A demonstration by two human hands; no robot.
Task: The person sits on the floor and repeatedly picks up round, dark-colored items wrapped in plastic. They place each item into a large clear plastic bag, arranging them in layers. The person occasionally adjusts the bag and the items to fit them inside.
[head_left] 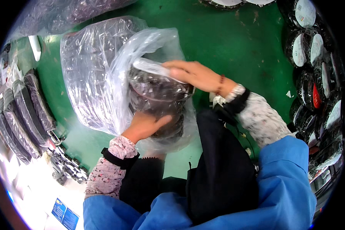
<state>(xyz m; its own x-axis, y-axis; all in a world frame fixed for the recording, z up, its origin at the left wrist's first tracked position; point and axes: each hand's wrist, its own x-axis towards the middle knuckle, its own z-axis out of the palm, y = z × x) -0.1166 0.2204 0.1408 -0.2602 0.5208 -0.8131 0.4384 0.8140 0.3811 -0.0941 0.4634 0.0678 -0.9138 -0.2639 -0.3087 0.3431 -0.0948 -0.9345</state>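
A large clear plastic bag (152, 40) stands open on the green floor before me. Inside it are dark, rounded, plastic-wrapped items (158, 100), one lying over another. My right hand (189, 72) grips a dark wrapped item at its white, flat edge piece (149, 65), near the bag's mouth. Lower down, my left hand (148, 125) rests against the dark items at the bag's near side, thumb spread from the fingers; its fingertips are partly hidden. What the dark items are cannot be told.
A filled clear bag (89, 74) lies just left of the open one. Another big bag (63, 14) is at the upper left. Long dark wrapped pieces (30, 115) stand at the left. Many dark wrapped items with white labels (299, 50) are stacked along the right. A cable (248, 139) lies near my right leg.
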